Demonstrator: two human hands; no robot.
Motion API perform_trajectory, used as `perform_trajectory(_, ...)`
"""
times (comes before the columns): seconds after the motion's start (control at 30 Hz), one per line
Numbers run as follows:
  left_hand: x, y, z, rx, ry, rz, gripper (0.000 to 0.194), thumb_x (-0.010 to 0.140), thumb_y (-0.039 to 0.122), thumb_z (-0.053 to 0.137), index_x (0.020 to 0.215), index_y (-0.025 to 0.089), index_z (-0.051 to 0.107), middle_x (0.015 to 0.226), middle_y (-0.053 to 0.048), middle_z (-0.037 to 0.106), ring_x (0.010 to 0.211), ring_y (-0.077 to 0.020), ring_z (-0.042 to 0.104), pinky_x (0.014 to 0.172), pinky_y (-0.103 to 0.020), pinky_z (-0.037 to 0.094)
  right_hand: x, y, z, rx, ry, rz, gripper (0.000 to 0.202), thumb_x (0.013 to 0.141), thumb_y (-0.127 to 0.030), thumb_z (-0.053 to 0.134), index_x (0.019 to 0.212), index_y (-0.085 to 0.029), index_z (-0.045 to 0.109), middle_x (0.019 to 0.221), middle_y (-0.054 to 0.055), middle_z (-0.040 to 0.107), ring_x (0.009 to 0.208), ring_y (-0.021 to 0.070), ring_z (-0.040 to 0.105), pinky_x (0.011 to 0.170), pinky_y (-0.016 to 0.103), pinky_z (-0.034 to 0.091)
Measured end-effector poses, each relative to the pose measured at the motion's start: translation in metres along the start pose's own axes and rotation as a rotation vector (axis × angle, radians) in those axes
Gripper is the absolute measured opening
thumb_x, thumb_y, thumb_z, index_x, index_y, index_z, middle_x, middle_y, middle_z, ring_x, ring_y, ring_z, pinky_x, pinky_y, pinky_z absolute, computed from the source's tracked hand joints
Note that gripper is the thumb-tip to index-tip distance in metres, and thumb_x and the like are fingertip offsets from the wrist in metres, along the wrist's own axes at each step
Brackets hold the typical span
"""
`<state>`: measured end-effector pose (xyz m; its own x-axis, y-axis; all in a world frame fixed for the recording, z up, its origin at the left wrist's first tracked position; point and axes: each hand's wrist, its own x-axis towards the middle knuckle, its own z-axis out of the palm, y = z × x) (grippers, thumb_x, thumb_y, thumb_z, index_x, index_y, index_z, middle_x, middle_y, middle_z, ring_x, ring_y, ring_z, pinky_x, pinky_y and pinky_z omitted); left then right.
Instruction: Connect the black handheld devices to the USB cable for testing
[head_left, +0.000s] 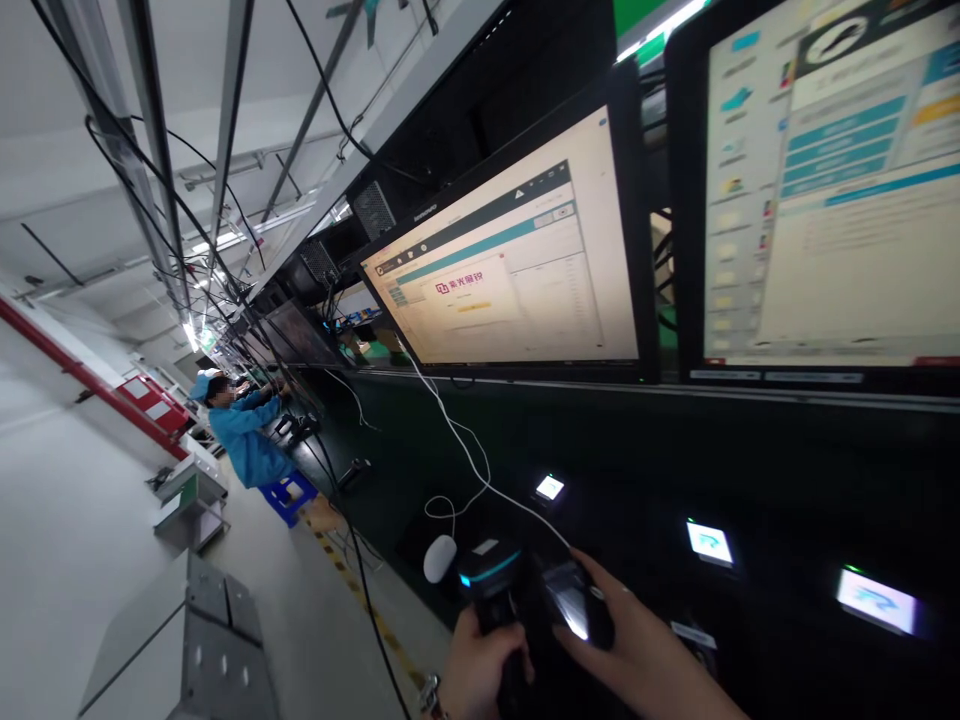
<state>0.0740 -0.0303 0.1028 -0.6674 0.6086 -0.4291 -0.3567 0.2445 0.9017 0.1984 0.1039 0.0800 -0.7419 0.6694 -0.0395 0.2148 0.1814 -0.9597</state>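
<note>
At the bottom middle, my left hand (484,660) is wrapped round the dark handle of a barcode scanner (491,568), whose black head has a lit blue strip. A watch band (431,690) shows on that wrist. Close beside it, my right hand (626,630) grips a glossy black handheld device (571,600) with a bright patch on its face; whether that is a screen or a reflection I cannot tell. A white computer mouse (439,558) lies just left of the scanner. A white cable (480,470) runs down to the right hand, its end hidden there.
Two monitors (517,270) (832,200) stand along the back of the dark bench (420,440). Several small devices with lit screens (709,542) lie on the right. Further left, a person in blue (251,435) sits on a blue stool (289,497). A black cable (360,570) hangs by the bench edge.
</note>
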Motion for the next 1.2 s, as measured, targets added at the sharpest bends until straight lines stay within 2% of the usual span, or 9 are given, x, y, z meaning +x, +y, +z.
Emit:
perform_trajectory(0.23, -0.001, 0.001, 0.003, 0.003, 0.002, -0.009, 0.034, 0.051, 0.031, 0.073, 0.075, 0.016, 0.055, 0.049, 0.006, 0.056, 0.043, -0.0088, 0.049, 0.048, -0.024, 0.036, -0.001, -0.001, 0.004, -0.028, -0.025, 0.051, 0.088, 0.067, -0.047, 0.062, 0.143, -0.015, 0.032, 0.136, 0.015, 0.054, 0.127, 0.0290, 0.050, 0.108, 0.041, 0.040)
perform_trajectory(0.6, -0.001, 0.001, 0.003, 0.000, -0.011, -0.011, 0.035, 0.051, 0.032, 0.073, 0.076, 0.015, 0.056, 0.048, 0.005, 0.056, 0.042, -0.0086, 0.048, 0.047, -0.024, 0.036, -0.003, -0.005, 0.005, -0.020, -0.026, 0.059, 0.088, 0.067, -0.046, 0.061, 0.144, -0.017, 0.031, 0.136, 0.013, 0.055, 0.129, 0.0283, 0.048, 0.109, 0.041, 0.039)
perform_trajectory(0.83, 0.000, 0.000, 0.002, 0.023, -0.012, -0.015, 0.034, 0.051, 0.034, 0.073, 0.075, 0.015, 0.057, 0.047, 0.005, 0.054, 0.042, -0.0092, 0.048, 0.047, -0.024, 0.034, -0.005, -0.010, 0.004, 0.035, -0.055, 0.073, 0.085, 0.069, -0.044, 0.060, 0.142, -0.016, 0.029, 0.132, 0.013, 0.058, 0.122, 0.0273, 0.055, 0.105, 0.040, 0.043)
perform_trajectory(1.03, 0.002, -0.002, 0.001, 0.038, -0.008, -0.032, 0.037, 0.052, 0.034, 0.073, 0.078, 0.015, 0.056, 0.048, 0.005, 0.055, 0.044, -0.0090, 0.048, 0.049, -0.025, 0.034, -0.006, -0.015, 0.004, -0.082, -0.023, 0.089, 0.074, 0.066, -0.040, 0.060, 0.132, -0.013, 0.041, 0.123, 0.016, 0.062, 0.115, 0.0289, 0.059, 0.098, 0.040, 0.046)
perform_trajectory(1.2, 0.005, -0.006, 0.000, 0.056, -0.015, -0.029, 0.037, 0.052, 0.037, 0.075, 0.076, 0.015, 0.056, 0.050, 0.004, 0.056, 0.046, -0.0092, 0.048, 0.050, -0.025, 0.035, -0.006, -0.016, 0.002, -0.114, 0.013, 0.037, 0.060, 0.065, -0.034, 0.061, 0.121, -0.016, 0.052, 0.113, 0.013, 0.066, 0.105, 0.0284, 0.063, 0.093, 0.039, 0.048)
